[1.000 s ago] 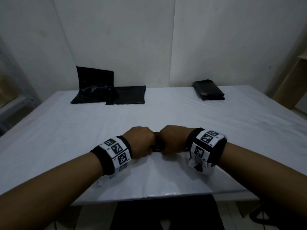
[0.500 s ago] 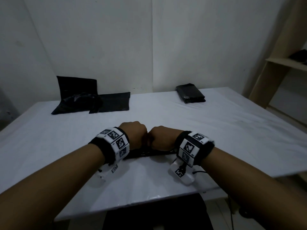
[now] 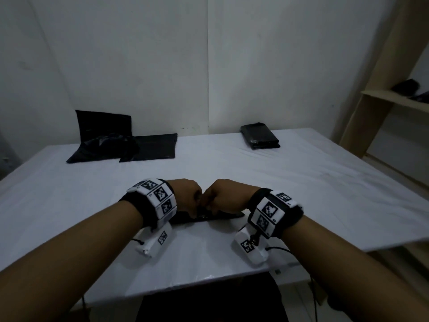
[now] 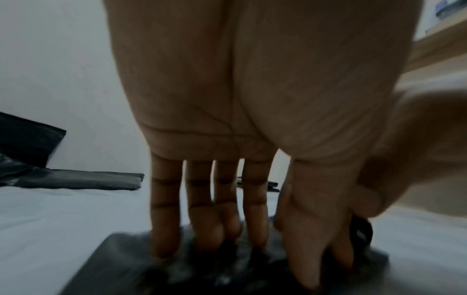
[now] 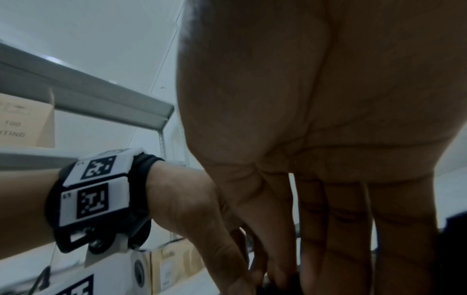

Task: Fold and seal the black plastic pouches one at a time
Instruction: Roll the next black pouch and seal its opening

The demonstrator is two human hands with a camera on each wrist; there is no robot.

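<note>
black plastic, crinkled and glossy, makes up the pouch (image 3: 206,218) lying flat on the white table (image 3: 301,182) near the front edge, about midway along it. the left hand (image 3: 185,196) and the right hand (image 3: 228,197) meet over its middle, knuckles almost touching. in the left wrist view the left fingers (image 4: 165,219) point straight down, their tips pressing into the pouch (image 4: 126,265), with the thumb down beside them; the hand pushes on the plastic rather than closing round it. in the right wrist view the right hand's fingers (image 5: 401,229) also run straight down toward the dark plastic, but their tips are cut off at the bottom of the picture, so i cannot tell whether that hand is pinching the pouch or only pressing on it. both wrists wear black bands carrying white blocks printed with square black-and-white coded markers (image 3: 160,194); small characters beside the markers are too small to read. toward the far left corner of the table lies a loose heap of black pouches (image 3: 120,145), one leaning upright against the wall. toward the far right corner sits a neat stack of folded pouches (image 3: 260,135), well apart from the heap. beyond the table's left side, the right wrist view shows a grey metal shelf (image 5: 88,95) holding a cardboard box (image 5: 25,121) printed with "100" and letters ending in "ting", with more boxes below. a pale wooden shelf (image 3: 394,101) stands off the right edge.
</note>
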